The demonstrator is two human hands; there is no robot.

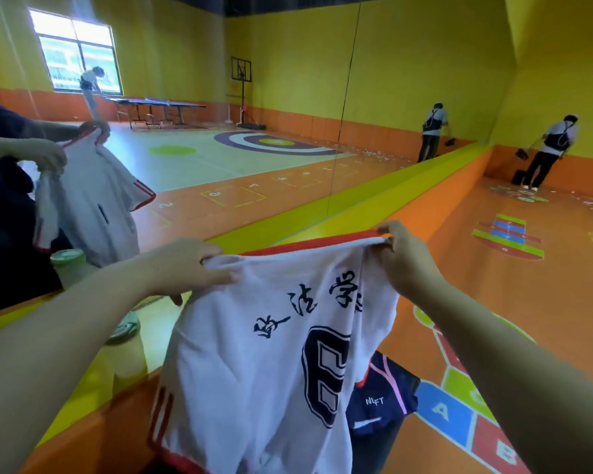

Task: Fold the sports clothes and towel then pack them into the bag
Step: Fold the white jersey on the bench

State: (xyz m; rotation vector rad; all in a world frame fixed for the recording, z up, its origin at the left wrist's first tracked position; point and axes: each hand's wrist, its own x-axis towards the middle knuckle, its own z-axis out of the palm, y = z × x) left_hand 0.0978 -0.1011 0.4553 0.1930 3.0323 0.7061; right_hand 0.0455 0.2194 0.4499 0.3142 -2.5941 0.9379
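Holds the white jersey [264, 354] up in the air beside the worktop [93, 436], its top hem pinched in curled fingers of left hand [185, 265] and right hand [408, 265], well apart, probably to hang it flat for folding. Leaves navy garment [380, 398] lying below.

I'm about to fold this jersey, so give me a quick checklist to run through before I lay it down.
1. Left hand pinches the top edge of the white jersey: ok.
2. Right hand pinches the other end: ok.
3. Jersey hangs flat: not ok, its right side folds back.
4. Spot below is free: not ok, a navy garment lies there.
5. Bag in reach: cannot tell, none in view.
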